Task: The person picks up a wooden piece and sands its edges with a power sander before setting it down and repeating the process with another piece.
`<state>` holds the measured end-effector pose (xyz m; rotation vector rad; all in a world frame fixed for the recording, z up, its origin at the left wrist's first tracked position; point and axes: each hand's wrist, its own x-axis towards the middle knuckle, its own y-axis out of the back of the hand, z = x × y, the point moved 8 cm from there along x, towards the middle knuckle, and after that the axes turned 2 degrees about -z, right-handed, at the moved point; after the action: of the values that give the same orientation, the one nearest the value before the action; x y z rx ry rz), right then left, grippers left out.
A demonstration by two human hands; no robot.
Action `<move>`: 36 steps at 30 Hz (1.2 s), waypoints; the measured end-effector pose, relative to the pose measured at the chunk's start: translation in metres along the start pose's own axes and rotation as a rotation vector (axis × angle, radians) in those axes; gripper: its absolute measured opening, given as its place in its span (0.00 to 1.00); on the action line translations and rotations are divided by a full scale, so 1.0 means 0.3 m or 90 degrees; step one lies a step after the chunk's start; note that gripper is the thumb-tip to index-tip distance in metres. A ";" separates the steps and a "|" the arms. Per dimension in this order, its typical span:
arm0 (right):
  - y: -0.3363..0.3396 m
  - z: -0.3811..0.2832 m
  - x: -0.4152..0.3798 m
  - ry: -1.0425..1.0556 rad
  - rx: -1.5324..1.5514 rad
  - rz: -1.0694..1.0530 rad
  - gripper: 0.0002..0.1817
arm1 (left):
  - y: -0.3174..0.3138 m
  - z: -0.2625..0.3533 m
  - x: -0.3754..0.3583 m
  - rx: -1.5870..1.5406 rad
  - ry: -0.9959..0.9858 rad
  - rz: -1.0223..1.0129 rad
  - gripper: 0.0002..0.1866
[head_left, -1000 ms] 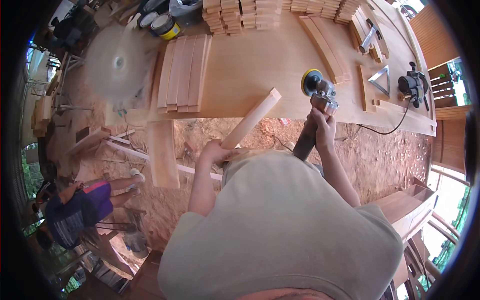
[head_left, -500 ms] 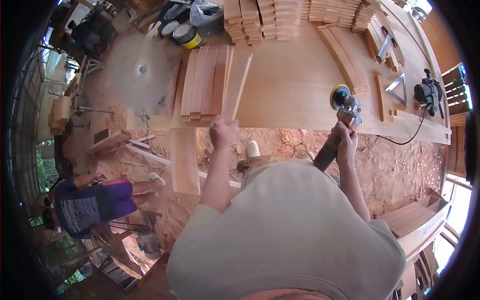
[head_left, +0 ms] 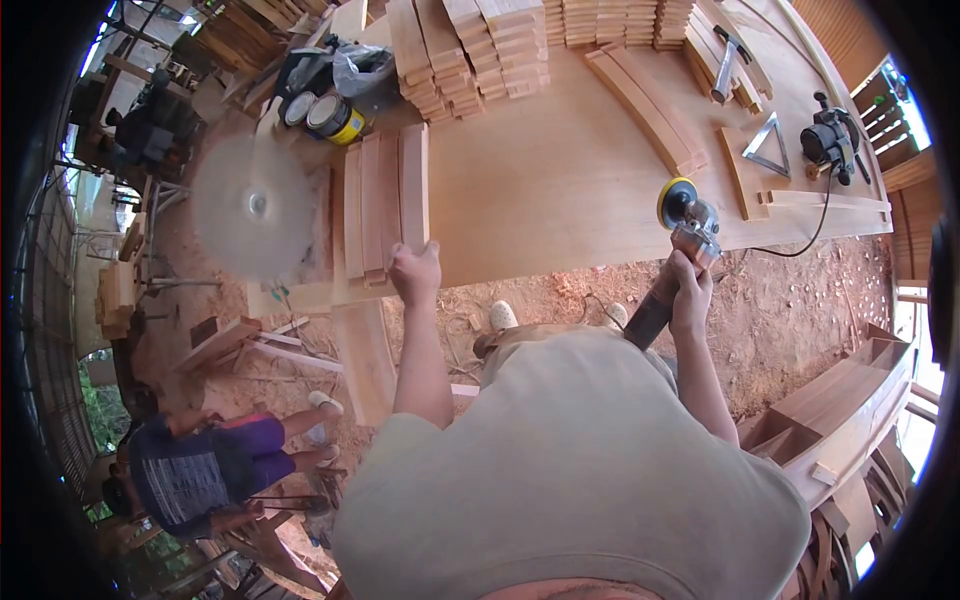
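Observation:
In the head view my left hand [head_left: 415, 273] is closed round the near end of a wooden slat [head_left: 414, 180]. That slat lies flat at the right side of a row of similar slats [head_left: 372, 200], close to the table's front edge. My right hand [head_left: 690, 292] grips the body of an angle grinder [head_left: 697, 240], held at the front edge of the table. A round pad with a yellow rim [head_left: 679, 204] is fitted to the grinder's head and tips up toward the tabletop. My palm and fingers cover part of the grinder's body.
Stacked wooden pieces [head_left: 470, 55] stand at the back of the table [head_left: 540, 190]. On the right lie a hammer [head_left: 725, 65], a triangle square [head_left: 768, 147] and a corded router [head_left: 832, 138]. A spinning fan [head_left: 257, 205], paint cans [head_left: 334, 120] and another person [head_left: 200, 470] are at left.
The slat in my left hand has gone from raised and tilted to lying flat beside the row. My right hand keeps the grinder in nearly the same place. The view has shifted slightly.

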<state>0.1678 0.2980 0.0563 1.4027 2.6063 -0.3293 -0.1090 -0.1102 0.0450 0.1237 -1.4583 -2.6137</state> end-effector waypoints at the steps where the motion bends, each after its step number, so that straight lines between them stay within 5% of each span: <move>1: 0.013 0.007 -0.001 -0.030 -0.003 0.005 0.19 | -0.021 0.004 -0.010 -0.009 -0.050 0.048 0.22; 11: 0.077 0.028 -0.014 -0.048 0.022 0.047 0.21 | 0.047 -0.032 0.134 0.200 -0.092 0.138 0.18; 14: 0.057 -0.010 -0.027 -0.028 0.036 0.060 0.17 | -0.004 -0.096 0.186 0.160 -0.114 0.066 0.16; 17: 0.045 -0.032 -0.042 -0.023 0.038 0.082 0.15 | 0.009 -0.112 0.187 0.138 -0.175 0.139 0.14; 22: 0.084 0.042 0.001 -0.005 0.027 0.051 0.14 | 0.052 -0.174 0.184 0.126 -0.119 0.203 0.13; 25: 0.089 0.061 0.025 -0.005 0.033 0.043 0.17 | 0.073 -0.192 0.194 0.134 -0.010 0.113 0.14; 30: 0.040 0.005 -0.002 -0.014 0.045 0.012 0.19 | 0.007 -0.253 0.236 0.153 -0.049 0.088 0.13; 31: 0.040 0.008 -0.003 -0.040 0.057 0.002 0.19 | 0.021 -0.258 0.232 0.175 -0.099 0.181 0.13; 34: 0.098 0.052 0.007 -0.066 0.040 -0.015 0.15 | 0.121 -0.016 0.093 0.164 -0.209 0.341 0.10; 36: 0.093 0.022 -0.018 -0.080 0.095 -0.010 0.15 | 0.032 0.139 0.051 0.059 -0.277 0.256 0.10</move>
<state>0.1945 0.3069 0.0482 1.3578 2.5375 -0.6045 -0.1292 -0.0827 0.0749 -0.6943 -1.5262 -2.3272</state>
